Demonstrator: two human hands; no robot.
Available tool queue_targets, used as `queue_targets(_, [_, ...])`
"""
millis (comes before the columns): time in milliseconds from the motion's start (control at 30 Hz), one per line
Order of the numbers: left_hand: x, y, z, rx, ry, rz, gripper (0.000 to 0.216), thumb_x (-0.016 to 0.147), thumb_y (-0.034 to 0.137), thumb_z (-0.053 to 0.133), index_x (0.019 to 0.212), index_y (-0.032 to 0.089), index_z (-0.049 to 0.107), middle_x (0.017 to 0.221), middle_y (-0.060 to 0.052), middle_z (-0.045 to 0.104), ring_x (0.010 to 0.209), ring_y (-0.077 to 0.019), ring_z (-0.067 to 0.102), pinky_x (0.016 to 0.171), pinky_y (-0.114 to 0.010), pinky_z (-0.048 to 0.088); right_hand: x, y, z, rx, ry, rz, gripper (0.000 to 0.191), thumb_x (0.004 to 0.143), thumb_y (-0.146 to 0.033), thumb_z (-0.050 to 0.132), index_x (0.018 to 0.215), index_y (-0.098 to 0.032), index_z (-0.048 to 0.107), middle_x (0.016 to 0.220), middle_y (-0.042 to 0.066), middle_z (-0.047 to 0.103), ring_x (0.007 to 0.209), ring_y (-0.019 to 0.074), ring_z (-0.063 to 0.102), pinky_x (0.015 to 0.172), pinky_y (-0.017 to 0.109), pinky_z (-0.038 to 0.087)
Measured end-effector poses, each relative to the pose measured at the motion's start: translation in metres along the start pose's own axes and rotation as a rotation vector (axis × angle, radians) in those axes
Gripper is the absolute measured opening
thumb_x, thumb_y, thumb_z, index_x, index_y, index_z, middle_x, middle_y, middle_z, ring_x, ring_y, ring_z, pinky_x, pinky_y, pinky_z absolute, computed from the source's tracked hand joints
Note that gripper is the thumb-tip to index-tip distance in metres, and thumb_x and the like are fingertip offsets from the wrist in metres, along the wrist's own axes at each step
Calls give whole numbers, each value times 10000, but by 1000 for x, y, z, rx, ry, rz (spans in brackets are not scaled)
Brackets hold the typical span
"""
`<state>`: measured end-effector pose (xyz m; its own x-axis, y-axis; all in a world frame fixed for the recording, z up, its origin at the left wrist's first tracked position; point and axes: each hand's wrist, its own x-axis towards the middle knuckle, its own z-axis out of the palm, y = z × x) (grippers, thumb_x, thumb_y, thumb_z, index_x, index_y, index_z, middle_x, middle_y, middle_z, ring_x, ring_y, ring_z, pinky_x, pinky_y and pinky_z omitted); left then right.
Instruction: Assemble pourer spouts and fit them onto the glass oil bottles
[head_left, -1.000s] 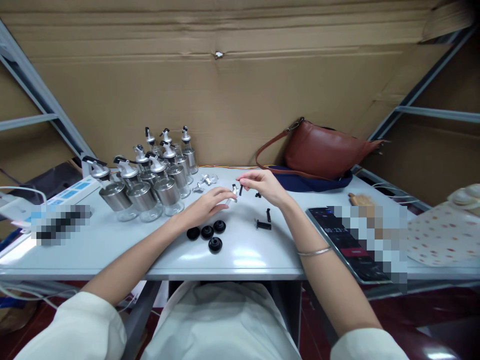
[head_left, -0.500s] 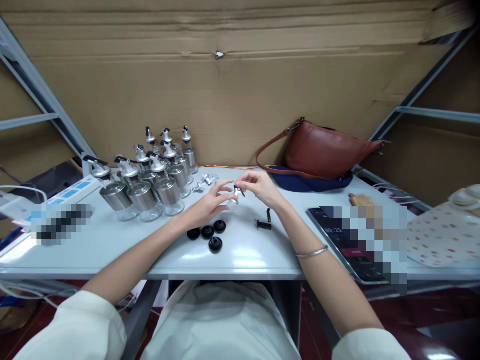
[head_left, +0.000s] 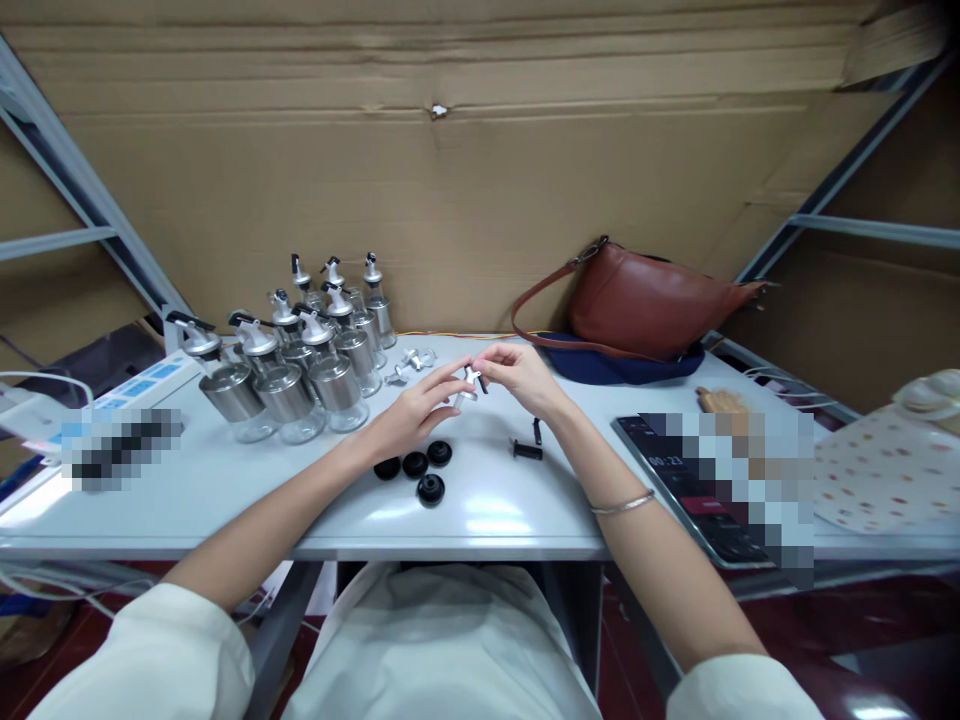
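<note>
Over the middle of the table, my left hand (head_left: 421, 408) grips a small silver pourer top (head_left: 466, 397) between thumb and fingers. My right hand (head_left: 520, 376) is closed in a pinch on a small black lever (head_left: 481, 381) at the upper end of that top. The fingertips hide part of where the two pieces meet. Below my left hand lie several round black stoppers (head_left: 430, 489). Black lever pieces (head_left: 528, 451) rest on the table below my right hand. Further back are loose silver pourer tops (head_left: 411, 362).
Several glass-and-steel bottles (head_left: 285, 395) with pourers stand at the left. At the back right a brown handbag (head_left: 645, 305) rests on a dark blue item (head_left: 622, 368). A tablet (head_left: 675, 480) showing a timer lies at the right, near a spotted white bag (head_left: 892, 470).
My left fingers have closed in around the silver pourer top, which is slightly higher and more upright. My right hand stays at the lever, barely moved.
</note>
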<state>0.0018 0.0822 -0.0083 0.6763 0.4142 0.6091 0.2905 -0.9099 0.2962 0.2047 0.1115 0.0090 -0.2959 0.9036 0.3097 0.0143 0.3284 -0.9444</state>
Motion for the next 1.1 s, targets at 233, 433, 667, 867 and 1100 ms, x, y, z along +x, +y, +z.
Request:
queue_targets(233, [-1,-2,2,-36,-35,6,275,931,190,439,1194,190,518,1480,-196,315,1073,-198,611,912,-375,518,1,0,2,-22,41,-15,435,561,-573,751,663,-175,609,573,-14,574,550,107,493,568,270,419])
queue_targets(433, [-1,-1,2,-33,-38,-4,268,931,185,441,1185,180,525,1473,-194,333,1085,-191,607,939,-372,506,-1,-2,6,-36,67,-6,432,558,-574,744,654,-170,626,546,-17,556,545,109,479,564,269,406])
queue_targets(667, [-2,-2,0,-7,-52,-11,286,928,187,449,1204,186,524,1479,-193,336,1119,-205,599,942,-383,507,-1,-5,3,-141,60,-27,415,603,-575,704,651,-170,629,529,-12,545,546,119,485,549,272,397])
queue_targets(867, [-2,-1,-1,28,-24,-11,293,932,199,451,1217,189,516,1462,-181,379,1231,-226,531,969,-404,497,-2,-5,3,-121,62,-33,377,628,-536,705,669,-164,662,525,-14,550,542,116,484,546,270,398])
queue_targets(1100, [-5,-4,3,47,2,7,312,930,198,458,1239,173,492,1459,-192,383,1279,-229,492,967,-398,506,-1,-2,8,20,74,-52,355,580,-491,771,650,-164,654,516,-26,566,506,95,465,540,260,390])
